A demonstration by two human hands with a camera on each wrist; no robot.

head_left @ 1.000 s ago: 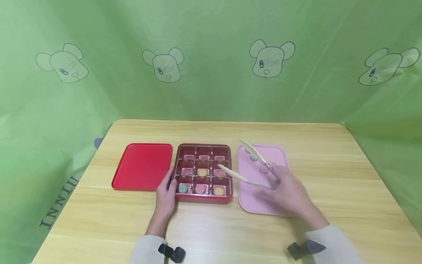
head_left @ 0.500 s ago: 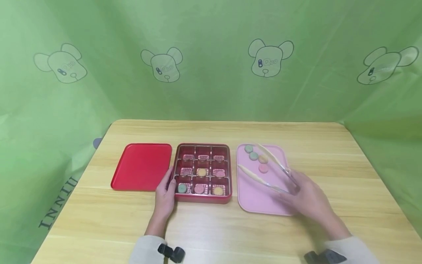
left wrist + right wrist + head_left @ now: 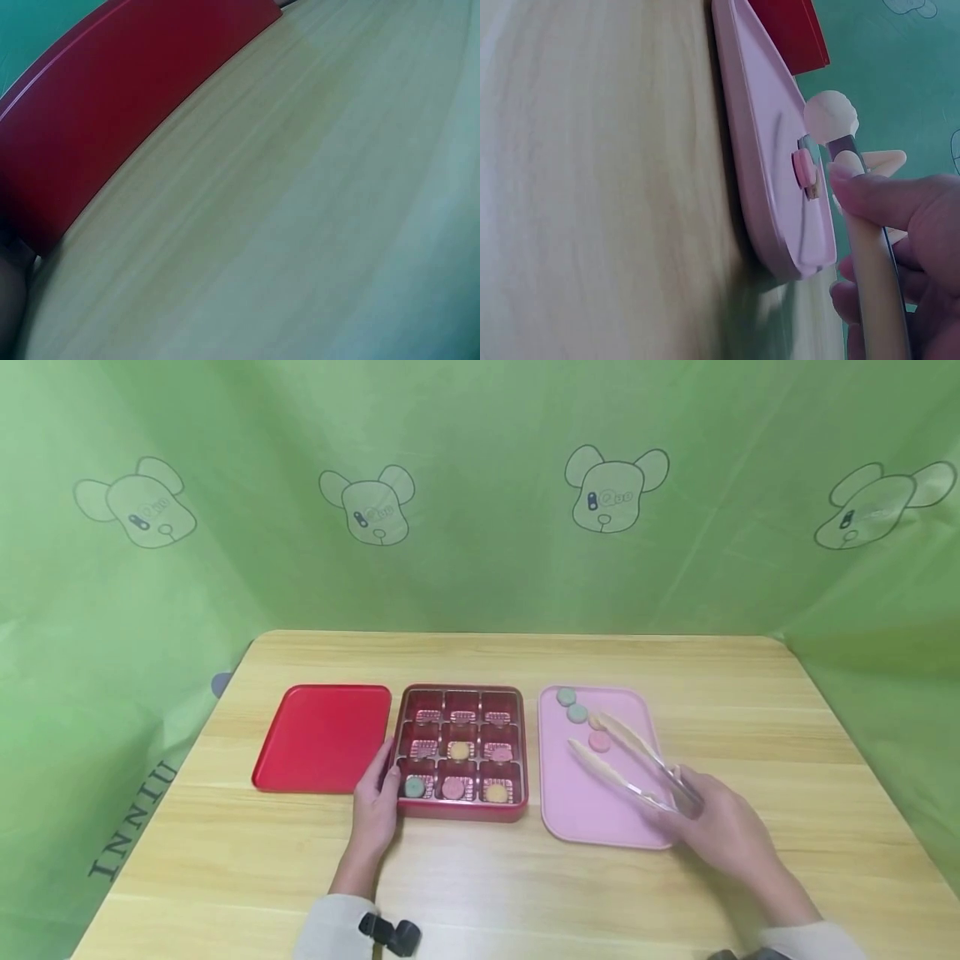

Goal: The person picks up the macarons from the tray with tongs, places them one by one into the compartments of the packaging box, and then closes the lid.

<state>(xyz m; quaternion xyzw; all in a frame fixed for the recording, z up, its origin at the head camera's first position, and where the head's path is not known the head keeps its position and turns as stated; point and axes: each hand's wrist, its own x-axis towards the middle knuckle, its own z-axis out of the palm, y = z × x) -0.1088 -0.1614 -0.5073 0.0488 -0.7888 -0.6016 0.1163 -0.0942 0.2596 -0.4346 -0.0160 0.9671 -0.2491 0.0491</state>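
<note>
My left hand [image 3: 375,810] holds the left side of a red box [image 3: 462,811], its thumb at the near left corner. Inside is a clear divided insert. The front row holds a green macaron [image 3: 414,787], a pink one and a yellow one; the middle row shows a yellow and a pink one. With my right hand [image 3: 723,827] I grip tongs [image 3: 637,793], their pale tips apart above the pink tray [image 3: 600,822]. On that tray lie two green macarons [image 3: 577,714], a pink macaron [image 3: 599,741] and a yellow one partly hidden by a tong tip.
A red lid [image 3: 326,739] lies left of the box. All stand on a wooden table [image 3: 480,893]. A green curtain [image 3: 487,585] with printed bear heads hangs behind and at the sides.
My right hand has moved the tongs from over the box's right edge, rightward and nearer me, to above the pink tray. The tong arms look closer together. My left hand has stayed put.
</note>
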